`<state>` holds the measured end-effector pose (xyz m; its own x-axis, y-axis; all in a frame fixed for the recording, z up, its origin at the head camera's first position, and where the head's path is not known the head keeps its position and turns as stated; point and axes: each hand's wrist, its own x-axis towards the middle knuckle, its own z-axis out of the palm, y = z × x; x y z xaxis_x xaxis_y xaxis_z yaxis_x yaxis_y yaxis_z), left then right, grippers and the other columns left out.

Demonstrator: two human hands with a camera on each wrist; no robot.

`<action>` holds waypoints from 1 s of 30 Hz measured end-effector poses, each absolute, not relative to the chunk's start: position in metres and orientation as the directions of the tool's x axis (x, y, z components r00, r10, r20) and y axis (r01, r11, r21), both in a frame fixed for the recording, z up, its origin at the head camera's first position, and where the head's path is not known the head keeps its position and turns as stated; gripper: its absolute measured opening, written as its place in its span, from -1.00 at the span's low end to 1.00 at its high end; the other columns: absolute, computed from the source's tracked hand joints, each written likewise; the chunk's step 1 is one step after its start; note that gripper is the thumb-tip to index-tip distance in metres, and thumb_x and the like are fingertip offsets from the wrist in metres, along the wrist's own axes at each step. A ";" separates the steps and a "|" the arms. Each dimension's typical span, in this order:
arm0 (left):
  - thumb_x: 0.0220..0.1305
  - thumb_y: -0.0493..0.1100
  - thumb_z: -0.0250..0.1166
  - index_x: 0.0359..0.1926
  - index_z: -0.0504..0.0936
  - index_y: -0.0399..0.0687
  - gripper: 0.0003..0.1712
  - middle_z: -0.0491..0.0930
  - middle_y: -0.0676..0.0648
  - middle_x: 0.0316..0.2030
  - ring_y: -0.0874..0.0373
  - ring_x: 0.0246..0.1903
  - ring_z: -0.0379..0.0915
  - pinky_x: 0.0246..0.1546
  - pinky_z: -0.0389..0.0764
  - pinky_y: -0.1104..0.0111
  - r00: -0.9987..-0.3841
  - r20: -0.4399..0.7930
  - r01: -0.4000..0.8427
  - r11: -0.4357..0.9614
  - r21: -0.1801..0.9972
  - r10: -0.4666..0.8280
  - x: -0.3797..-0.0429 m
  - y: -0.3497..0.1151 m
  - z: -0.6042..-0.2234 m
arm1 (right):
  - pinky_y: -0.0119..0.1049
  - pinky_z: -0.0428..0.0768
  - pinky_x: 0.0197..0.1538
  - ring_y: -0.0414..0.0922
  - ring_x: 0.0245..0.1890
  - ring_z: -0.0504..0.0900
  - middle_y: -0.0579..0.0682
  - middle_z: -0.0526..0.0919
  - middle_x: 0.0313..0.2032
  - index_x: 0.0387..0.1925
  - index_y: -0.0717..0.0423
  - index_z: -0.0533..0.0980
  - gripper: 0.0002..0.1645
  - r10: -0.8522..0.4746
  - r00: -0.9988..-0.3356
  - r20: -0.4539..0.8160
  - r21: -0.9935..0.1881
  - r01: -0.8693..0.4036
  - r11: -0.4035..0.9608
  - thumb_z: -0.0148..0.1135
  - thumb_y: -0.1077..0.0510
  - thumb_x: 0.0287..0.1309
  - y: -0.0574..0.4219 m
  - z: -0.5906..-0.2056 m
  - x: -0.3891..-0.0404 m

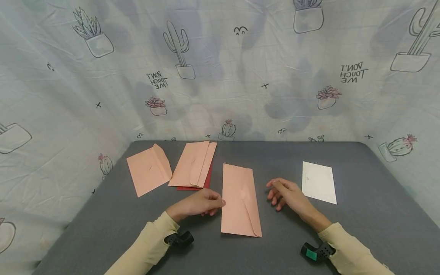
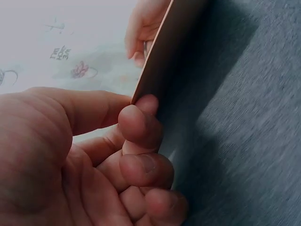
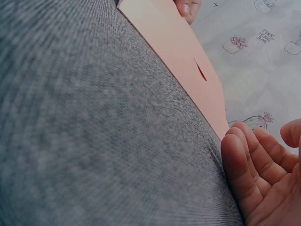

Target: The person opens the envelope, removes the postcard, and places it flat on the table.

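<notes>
A pink envelope (image 1: 237, 206) with a flap along its right side is held at its left edge by my left hand (image 1: 201, 203). In the left wrist view, the thumb (image 2: 101, 110) and curled fingers pinch that edge, and the envelope stands lifted off the table there. My right hand (image 1: 290, 194) hovers to the right of the envelope, apart from it, with fingers loosely bent and nothing in them. The right wrist view shows the envelope (image 3: 183, 61) with a small slit at its flap. Near the right hand lies a white card (image 1: 319, 183).
Left of centre at the back lie stacked pink envelopes (image 1: 192, 162) with a red piece (image 1: 207, 179) showing beneath. Another pink envelope (image 1: 148, 172), its flap unfolded, lies farther left. A grey table (image 1: 275, 248) meets a cactus-print curtain (image 1: 220, 68) behind.
</notes>
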<state>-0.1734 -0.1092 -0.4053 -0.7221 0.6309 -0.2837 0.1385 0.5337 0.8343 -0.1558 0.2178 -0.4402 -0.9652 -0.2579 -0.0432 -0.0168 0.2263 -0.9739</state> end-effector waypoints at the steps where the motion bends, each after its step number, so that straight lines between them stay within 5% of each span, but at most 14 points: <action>1: 0.48 0.02 0.18 -0.55 0.49 -0.10 -0.54 0.40 0.07 -0.66 0.23 -0.66 0.21 -0.61 0.27 0.41 -0.723 -0.284 0.138 0.534 0.834 0.630 -0.173 -0.108 -0.406 | -0.18 0.70 -0.41 -0.17 -0.46 0.63 0.13 0.64 -0.30 0.09 0.33 0.47 -0.43 -0.257 -0.965 -0.044 -0.973 -0.017 0.231 -0.12 -0.12 0.59 0.218 -0.440 -0.156; 11: 0.46 0.03 0.21 -0.58 0.51 -0.10 -0.53 0.35 0.11 -0.70 0.26 -0.68 0.10 -0.61 0.13 0.41 -0.749 -0.230 0.200 0.543 0.816 0.622 -0.168 -0.096 -0.414 | -0.17 0.70 -0.41 -0.16 -0.46 0.64 0.15 0.64 -0.30 0.10 0.34 0.46 -0.43 -0.262 -0.964 -0.044 -0.971 -0.020 0.237 -0.13 -0.12 0.59 0.218 -0.439 -0.156; 23: 0.46 0.02 0.21 -0.43 0.60 0.00 -0.69 0.34 0.14 -0.62 0.28 -0.63 0.20 -0.61 0.21 0.43 -0.842 -0.084 0.315 0.612 0.725 0.533 -0.159 -0.088 -0.411 | -0.19 0.70 -0.41 -0.17 -0.46 0.63 0.09 0.65 -0.32 0.10 0.33 0.47 -0.45 -0.247 -0.967 -0.055 -0.973 -0.003 0.230 -0.14 -0.10 0.60 0.217 -0.441 -0.154; 26: 0.44 0.02 0.23 -0.16 0.64 0.09 -0.84 0.53 0.12 -0.39 0.27 -0.40 0.38 -0.44 0.45 0.39 -0.835 0.023 0.443 0.646 0.621 0.550 -0.152 -0.082 -0.407 | -0.19 0.70 -0.41 -0.16 -0.46 0.63 0.09 0.65 -0.32 0.09 0.32 0.47 -0.44 -0.248 -0.967 -0.056 -0.973 -0.003 0.232 -0.14 -0.11 0.60 0.217 -0.440 -0.155; 28: 0.44 0.08 0.23 0.11 0.60 0.16 -0.68 0.60 0.06 -0.05 0.20 -0.06 0.45 -0.11 0.59 0.26 -0.806 0.069 0.533 0.671 0.516 0.587 -0.148 -0.079 -0.406 | -0.18 0.70 -0.41 -0.16 -0.46 0.63 0.08 0.65 -0.32 0.09 0.32 0.47 -0.44 -0.247 -0.967 -0.055 -0.972 -0.004 0.233 -0.14 -0.12 0.60 0.217 -0.439 -0.155; 30: 0.43 0.16 0.23 0.35 0.47 0.18 -0.45 0.44 -0.03 0.32 0.06 0.29 0.30 0.25 0.47 0.07 -0.762 0.070 0.609 0.675 0.416 0.644 -0.146 -0.076 -0.406 | -0.19 0.69 -0.41 -0.16 -0.46 0.63 0.08 0.64 -0.32 0.09 0.32 0.47 -0.44 -0.249 -0.967 -0.052 -0.971 -0.009 0.237 -0.14 -0.12 0.60 0.216 -0.440 -0.155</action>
<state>-0.1458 -0.0761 -0.4065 -0.7616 0.6443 0.0699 0.6093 0.6752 0.4157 -0.1551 0.2165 -0.4397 -0.9672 -0.2486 -0.0517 -0.0091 0.2373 -0.9714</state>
